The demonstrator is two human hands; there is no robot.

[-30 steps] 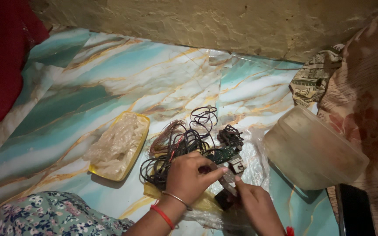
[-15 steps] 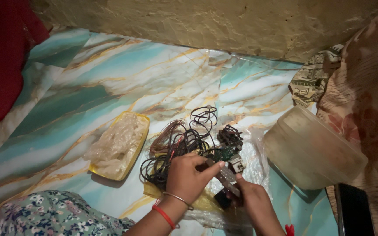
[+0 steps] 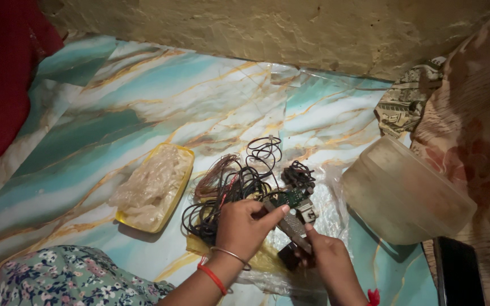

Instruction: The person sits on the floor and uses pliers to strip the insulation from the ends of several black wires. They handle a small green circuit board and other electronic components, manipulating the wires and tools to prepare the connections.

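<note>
Right now I see a small green circuit board (image 3: 291, 198) held low in the middle of the view, over a tangle of dark wires (image 3: 239, 187) on crinkled clear plastic (image 3: 330, 198). My left hand (image 3: 245, 226) is closed around the board's near end, forefinger stretched along it. My right hand (image 3: 327, 258) pinches a grey metal tool (image 3: 293, 226) whose tip lies against the board; a dark object sits under that hand, too hidden to name. Just left of the wires lies a yellow tray (image 3: 151, 190) stuffed with clear plastic. To the right a cloudy plastic tub (image 3: 404, 192) rests on its side. All of it lies on a teal marbled sheet (image 3: 114, 113) below a rough wall (image 3: 256, 28).
</note>
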